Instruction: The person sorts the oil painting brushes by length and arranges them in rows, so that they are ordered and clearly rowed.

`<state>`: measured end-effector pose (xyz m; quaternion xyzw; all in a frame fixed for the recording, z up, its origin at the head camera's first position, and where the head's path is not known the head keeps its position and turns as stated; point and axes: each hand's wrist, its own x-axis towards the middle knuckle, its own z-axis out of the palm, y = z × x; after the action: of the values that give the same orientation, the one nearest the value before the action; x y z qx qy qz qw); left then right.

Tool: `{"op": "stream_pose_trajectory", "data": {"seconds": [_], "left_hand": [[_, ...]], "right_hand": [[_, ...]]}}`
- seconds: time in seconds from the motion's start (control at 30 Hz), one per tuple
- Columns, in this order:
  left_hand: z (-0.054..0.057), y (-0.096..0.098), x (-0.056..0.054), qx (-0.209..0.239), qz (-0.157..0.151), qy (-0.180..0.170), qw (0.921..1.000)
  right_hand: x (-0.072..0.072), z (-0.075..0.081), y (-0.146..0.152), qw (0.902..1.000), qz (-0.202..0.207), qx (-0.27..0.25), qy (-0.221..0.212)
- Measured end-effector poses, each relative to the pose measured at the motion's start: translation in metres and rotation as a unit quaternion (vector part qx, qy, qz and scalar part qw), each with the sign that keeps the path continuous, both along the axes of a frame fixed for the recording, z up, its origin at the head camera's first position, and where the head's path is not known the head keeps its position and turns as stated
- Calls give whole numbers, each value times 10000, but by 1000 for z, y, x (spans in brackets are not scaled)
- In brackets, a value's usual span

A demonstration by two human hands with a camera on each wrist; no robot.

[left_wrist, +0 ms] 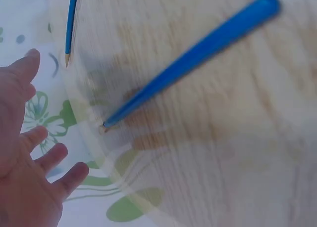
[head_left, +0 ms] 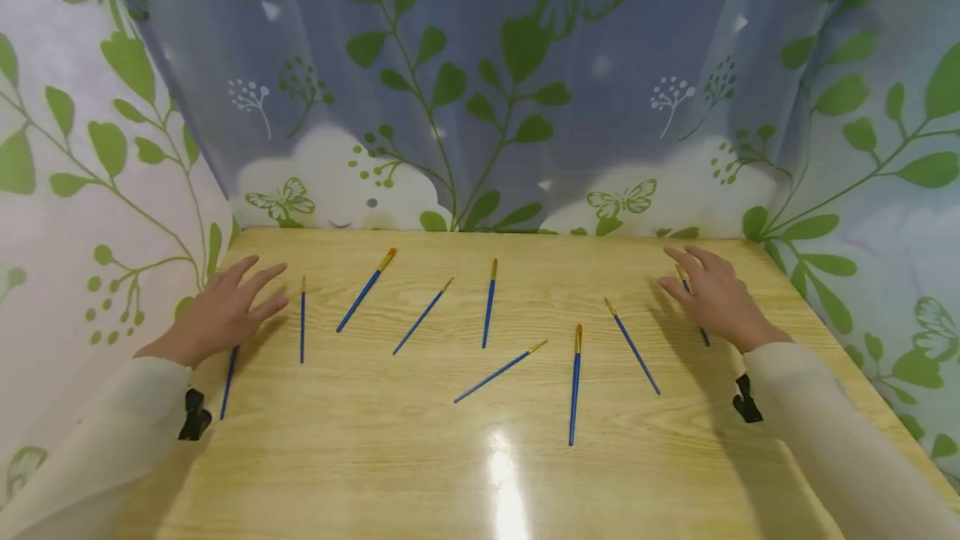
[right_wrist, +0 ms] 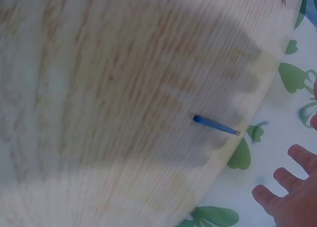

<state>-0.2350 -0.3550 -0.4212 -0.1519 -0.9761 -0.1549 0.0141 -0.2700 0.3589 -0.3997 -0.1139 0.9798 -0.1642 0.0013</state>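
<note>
Several thin paintbrushes with blue handles lie spread over the wooden table. My left hand [head_left: 225,307], fingers spread and holding nothing, hovers above the leftmost paintbrush [head_left: 229,386] and hides its bristle end. That brush's blue handle [left_wrist: 193,61] looks large in the left wrist view. On the far side, my right hand [head_left: 716,294] is likewise spread and bare above the rightmost paintbrush [head_left: 703,332], partly covering it. In the right wrist view this small blue brush [right_wrist: 218,125] lies apart from the fingertips. Nearest the left hand otherwise is a slim upright-lying paintbrush [head_left: 303,323].
Between the hands lie a wide-tipped paintbrush [head_left: 363,294], a slanted one [head_left: 498,373], a flat-tipped one [head_left: 575,386] and others at various angles. A leaf-patterned curtain [head_left: 480,107] borders the back and sides of the table [head_left: 360,457]. Light glares near the table's front.
</note>
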Motion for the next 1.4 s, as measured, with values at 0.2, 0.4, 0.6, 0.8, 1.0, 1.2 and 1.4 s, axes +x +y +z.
{"op": "stream_pose_trajectory", "data": {"seconds": [0.2,0.4,0.6,0.8,1.0,1.2,1.4], "left_hand": [[-2,-5,11,-22,-72,137,9999],[-3,-9,22,-174,44,-90,9998],[-10,-18,30,-256,112,-323,9991],[-10,-23,39,-282,148,-481,9983],[-7,-22,48,-325,161,-449,9983],[-9,-21,54,-328,30,-285,9991],[-12,-23,58,-379,-76,-265,9989]], "right_hand": [[0,0,7,9997,156,-189,-84],[2,-2,12,9994,151,-307,-83],[6,-2,17,9991,170,-362,-105],[8,-3,23,9995,117,-255,-132],[11,-7,29,9997,-23,-56,-242],[11,-12,31,9998,95,168,-112],[8,-16,31,9987,337,372,53]]}}
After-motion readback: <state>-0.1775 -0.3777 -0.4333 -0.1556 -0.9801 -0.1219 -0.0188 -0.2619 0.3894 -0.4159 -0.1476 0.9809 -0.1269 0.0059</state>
